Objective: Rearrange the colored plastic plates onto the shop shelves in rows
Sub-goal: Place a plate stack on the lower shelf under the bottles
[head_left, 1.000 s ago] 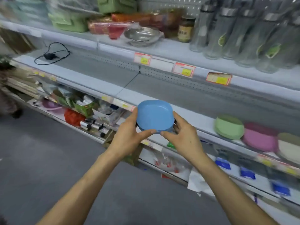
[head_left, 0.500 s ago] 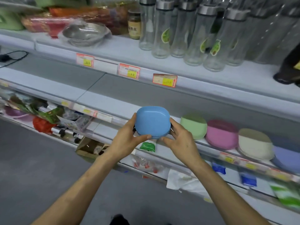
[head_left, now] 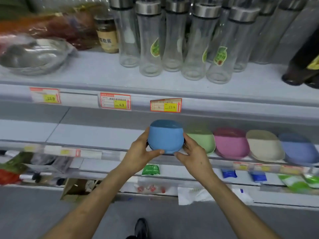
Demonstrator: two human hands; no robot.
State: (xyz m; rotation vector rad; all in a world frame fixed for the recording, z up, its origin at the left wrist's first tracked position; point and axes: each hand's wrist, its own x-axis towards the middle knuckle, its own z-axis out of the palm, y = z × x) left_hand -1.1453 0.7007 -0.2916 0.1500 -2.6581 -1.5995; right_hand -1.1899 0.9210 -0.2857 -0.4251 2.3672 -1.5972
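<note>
A stack of blue plastic plates, upside down, is held between both hands at the front edge of the middle shelf. My left hand grips its left side, thumb under the near rim. My right hand grips its right side. To the right on the same shelf stand a green plate stack, a pink plate stack, a cream plate stack and a violet-blue plate stack in a row. The blue stack sits just left of the green one.
The upper shelf carries several glass bottles, a jar and a wrapped metal bowl. Price tags line its edge. Lower shelves hold small packets. A cardboard box sits at floor level.
The view has shifted right and closer to the shelves. Both hands have carried the blue stack forward, up to the middle shelf beside the green stack.
</note>
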